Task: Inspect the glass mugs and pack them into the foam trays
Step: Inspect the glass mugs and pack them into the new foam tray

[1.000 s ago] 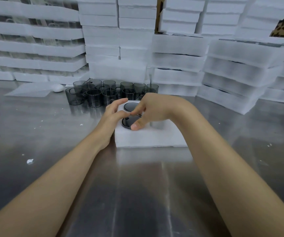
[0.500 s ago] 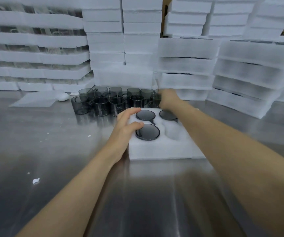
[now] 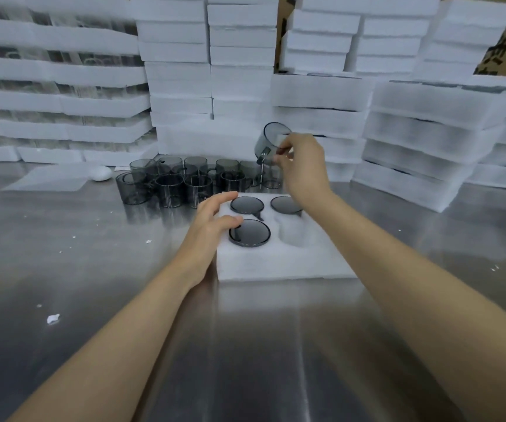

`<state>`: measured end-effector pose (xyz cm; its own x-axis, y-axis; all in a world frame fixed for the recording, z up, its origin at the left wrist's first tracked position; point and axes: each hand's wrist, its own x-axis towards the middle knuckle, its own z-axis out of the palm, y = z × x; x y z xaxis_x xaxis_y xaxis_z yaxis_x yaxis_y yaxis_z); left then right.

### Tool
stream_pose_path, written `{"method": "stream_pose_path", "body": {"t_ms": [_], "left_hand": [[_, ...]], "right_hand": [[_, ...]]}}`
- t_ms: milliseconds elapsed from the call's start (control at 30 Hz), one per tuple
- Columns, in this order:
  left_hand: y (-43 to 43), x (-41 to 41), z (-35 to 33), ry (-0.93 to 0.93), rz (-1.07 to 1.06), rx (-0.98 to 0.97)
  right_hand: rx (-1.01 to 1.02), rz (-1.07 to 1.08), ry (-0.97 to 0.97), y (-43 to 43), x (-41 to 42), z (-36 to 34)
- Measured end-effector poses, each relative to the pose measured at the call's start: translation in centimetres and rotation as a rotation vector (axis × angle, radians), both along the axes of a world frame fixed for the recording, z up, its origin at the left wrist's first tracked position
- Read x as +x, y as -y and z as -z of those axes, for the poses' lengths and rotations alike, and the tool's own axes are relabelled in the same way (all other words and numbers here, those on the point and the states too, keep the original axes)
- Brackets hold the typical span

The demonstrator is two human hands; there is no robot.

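Pinching a smoky glass mug (image 3: pixel 271 141) in the air, the right hand (image 3: pixel 305 166) holds it tilted above the foam tray (image 3: pixel 285 263). Three of the tray's pockets hold packed mugs (image 3: pixel 249 233); the near-right pocket (image 3: pixel 295 233) below those fingers shows bare foam. The left hand (image 3: pixel 209 226) rests relaxed on the tray's left edge, thumb touching the nearest mug's rim.

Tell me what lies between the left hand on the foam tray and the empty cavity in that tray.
In the head view, one packed smoked-glass mug sits between the left hand and the empty cavity of the foam tray; the thumb touches its rim.
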<state>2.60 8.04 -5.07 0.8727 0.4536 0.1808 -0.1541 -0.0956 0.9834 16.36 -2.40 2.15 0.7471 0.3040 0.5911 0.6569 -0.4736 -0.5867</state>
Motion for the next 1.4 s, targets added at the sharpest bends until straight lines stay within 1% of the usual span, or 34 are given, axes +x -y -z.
{"method": "stream_pose_path", "body": {"t_ms": [33, 100, 133, 233, 267, 367, 433, 600, 733, 833, 967, 1200, 1400], "left_hand": [[0.1, 0.0, -0.1, -0.004, 0.003, -0.02], [0.2, -0.2, -0.3, -0.008, 0.004, -0.045], [0.2, -0.3, -0.4, -0.008, 0.002, -0.052], [0.4, -0.4, -0.5, -0.008, 0.003, -0.062], [0.4, -0.4, -0.4, -0.006, 0.007, -0.064], [0.0, -0.2, -0.1, -0.001, 0.012, -0.074], [-0.2, -0.1, 0.1, 0.003, 0.019, -0.078], [-0.4, 0.1, 0.4, 0.013, 0.023, -0.064], [-0.4, 0.2, 0.5, 0.019, 0.022, -0.053], [-0.4, 0.2, 0.6, 0.027, 0.022, -0.05], [-0.5, 0.3, 0.6, 0.022, 0.015, -0.047], [-0.4, 0.2, 0.6, 0.019, 0.01, -0.034], [0.0, -0.2, 0.2, 0.014, 0.01, -0.029]], "right_hand": [[0.082, -0.046, -0.008, 0.8, -1.1, -0.2], [0.202, -0.16, -0.096, 2.2, -3.0, -0.3], [0.203, -0.186, -0.109, 2.9, -3.8, -0.2], [0.19, -0.167, 0.004, 4.5, -5.0, 1.6], [0.202, -0.155, -0.002, 4.7, -5.0, 2.3], [0.241, -0.133, -0.183, 4.8, -4.5, 3.5], [0.28, -0.117, -0.225, 4.8, -4.1, 3.6], [0.287, -0.097, -0.11, 5.1, -4.6, 3.7], [0.356, -0.148, -0.15, 4.7, -5.3, 3.5], [0.312, -0.144, -0.102, 4.6, -5.6, 3.5], [0.355, -0.129, -0.074, 4.7, -5.9, 3.5], [0.386, -0.18, 0.005, 4.8, -6.3, 3.6], [0.405, -0.201, 0.002, 4.9, -6.4, 3.4]]}}
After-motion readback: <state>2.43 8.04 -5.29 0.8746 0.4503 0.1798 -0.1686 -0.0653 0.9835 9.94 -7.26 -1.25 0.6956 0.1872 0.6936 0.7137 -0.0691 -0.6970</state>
